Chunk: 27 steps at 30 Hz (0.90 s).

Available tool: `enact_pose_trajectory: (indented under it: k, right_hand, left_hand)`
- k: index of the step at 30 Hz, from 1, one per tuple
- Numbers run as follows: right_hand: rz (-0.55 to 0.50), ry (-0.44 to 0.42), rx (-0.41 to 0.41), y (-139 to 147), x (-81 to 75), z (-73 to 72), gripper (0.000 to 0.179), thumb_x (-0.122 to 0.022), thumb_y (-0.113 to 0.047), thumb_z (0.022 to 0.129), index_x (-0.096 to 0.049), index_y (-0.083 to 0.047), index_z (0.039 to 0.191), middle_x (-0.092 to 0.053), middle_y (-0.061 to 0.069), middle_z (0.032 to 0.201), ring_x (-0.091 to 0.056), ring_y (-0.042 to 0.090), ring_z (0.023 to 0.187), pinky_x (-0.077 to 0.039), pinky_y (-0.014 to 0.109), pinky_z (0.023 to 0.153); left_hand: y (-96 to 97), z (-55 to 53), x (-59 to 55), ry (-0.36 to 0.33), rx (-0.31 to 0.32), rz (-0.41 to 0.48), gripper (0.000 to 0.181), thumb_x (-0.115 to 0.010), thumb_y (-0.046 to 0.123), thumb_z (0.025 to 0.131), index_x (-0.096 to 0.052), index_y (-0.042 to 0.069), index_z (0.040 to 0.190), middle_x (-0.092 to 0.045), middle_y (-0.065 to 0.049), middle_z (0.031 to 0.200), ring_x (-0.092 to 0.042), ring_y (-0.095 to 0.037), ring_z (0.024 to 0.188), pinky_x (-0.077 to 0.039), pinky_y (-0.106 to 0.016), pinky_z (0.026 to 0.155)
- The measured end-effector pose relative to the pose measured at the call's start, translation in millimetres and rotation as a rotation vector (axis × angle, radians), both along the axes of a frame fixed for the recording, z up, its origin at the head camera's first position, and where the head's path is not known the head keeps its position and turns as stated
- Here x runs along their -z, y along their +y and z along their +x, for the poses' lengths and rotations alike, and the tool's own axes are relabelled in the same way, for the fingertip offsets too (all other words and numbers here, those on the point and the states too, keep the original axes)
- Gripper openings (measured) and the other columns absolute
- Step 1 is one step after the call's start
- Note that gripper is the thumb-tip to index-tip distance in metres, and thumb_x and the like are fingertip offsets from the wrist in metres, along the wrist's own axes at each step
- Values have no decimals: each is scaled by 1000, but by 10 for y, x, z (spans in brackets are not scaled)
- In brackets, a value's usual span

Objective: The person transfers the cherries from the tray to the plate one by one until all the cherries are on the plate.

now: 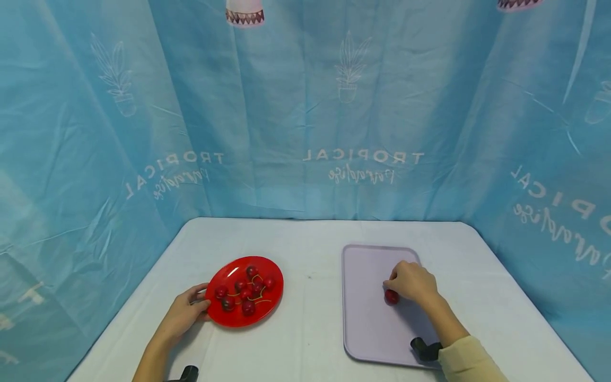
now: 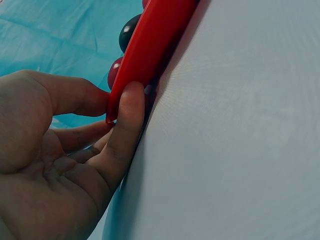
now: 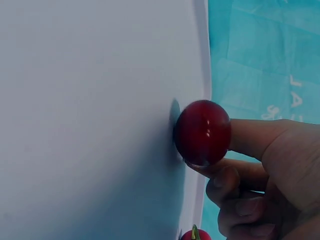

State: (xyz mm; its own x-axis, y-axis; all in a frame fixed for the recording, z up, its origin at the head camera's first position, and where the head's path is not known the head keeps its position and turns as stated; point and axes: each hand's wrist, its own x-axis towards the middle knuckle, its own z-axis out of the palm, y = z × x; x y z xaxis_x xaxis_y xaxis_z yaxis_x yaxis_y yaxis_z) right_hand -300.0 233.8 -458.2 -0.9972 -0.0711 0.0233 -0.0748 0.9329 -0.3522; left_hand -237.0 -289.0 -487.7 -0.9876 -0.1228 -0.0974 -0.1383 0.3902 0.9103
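Note:
On the left of the table, a red plate (image 1: 224, 317) holds several dark red cherries (image 1: 248, 307), some with green stems. My left hand (image 1: 183, 313) grips the plate's left rim; in the left wrist view the thumb (image 2: 82, 97) lies on top and a finger (image 2: 130, 110) underneath. Over the lilac tray (image 1: 367, 334) on the right, my right hand (image 1: 414, 281) pinches a single cherry (image 3: 202, 132) between thumb and finger. That cherry is right at the tray's surface; whether it touches cannot be told.
A white table (image 1: 310, 233) carries the plate and the tray, with a gap between them. Blue printed curtains (image 1: 305, 106) stand behind and on both sides. At the right wrist view's bottom edge another cherry (image 3: 196, 235) shows partly.

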Motion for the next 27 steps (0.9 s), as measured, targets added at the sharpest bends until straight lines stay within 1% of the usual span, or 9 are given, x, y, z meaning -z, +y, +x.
enact_pose_trajectory:
  k: [3,7,9,12,18,23,27]
  right_hand:
    - [-14,-8,10,-8,-2,14,15,-72,-25,78,-73,-11,76,-59,-2,63,-52,17,57,-43,35,47]
    - [-39,-5,13,-23,-4,6,15,-71,-24,79,-73,-9,80,-62,-2,68,-54,17,59,-45,35,49]
    - [-49,3,12,-31,0,-8,15,-71,-24,80,-73,-9,81,-62,-2,70,-54,16,60,-45,34,49]
    - [-69,19,8,-47,-6,-27,15,-71,-25,80,-73,-10,81,-61,-2,69,-53,16,59,-44,33,48]
    - [-110,87,-12,-78,-63,-41,14,-69,-27,80,-72,-13,78,-57,-4,64,-51,15,55,-41,32,45]
    - [-118,158,-27,-105,-101,-54,12,-69,-27,78,-73,-15,78,-58,-5,67,-50,14,57,-40,31,45]
    - [-121,174,-30,-110,-109,-55,9,-69,-26,79,-73,-18,80,-58,-5,71,-50,15,61,-41,32,47]
  left_hand:
    - [6,1,3,3,4,6,51,-54,3,91,-39,-5,139,-50,-28,125,-65,-23,82,-57,-32,69]
    - [-3,-2,20,3,8,18,51,-53,3,91,-38,-5,140,-51,-27,124,-64,-24,84,-57,-32,69]
    - [-6,1,24,0,6,12,52,-54,3,91,-38,-5,140,-51,-26,124,-64,-24,84,-57,-32,70]
    - [-8,1,25,-2,6,6,52,-54,4,91,-38,-5,140,-51,-27,124,-64,-23,83,-57,-32,70]
    - [-18,-12,25,-5,6,6,52,-54,4,92,-38,-5,140,-50,-28,126,-65,-23,83,-57,-32,70]
    - [-17,-17,15,-5,4,7,52,-54,4,91,-38,-5,140,-50,-28,126,-64,-23,83,-57,-33,69]
    - [-9,-9,6,-9,5,13,53,-54,3,91,-38,-5,140,-50,-28,125,-64,-23,83,-57,-33,69]
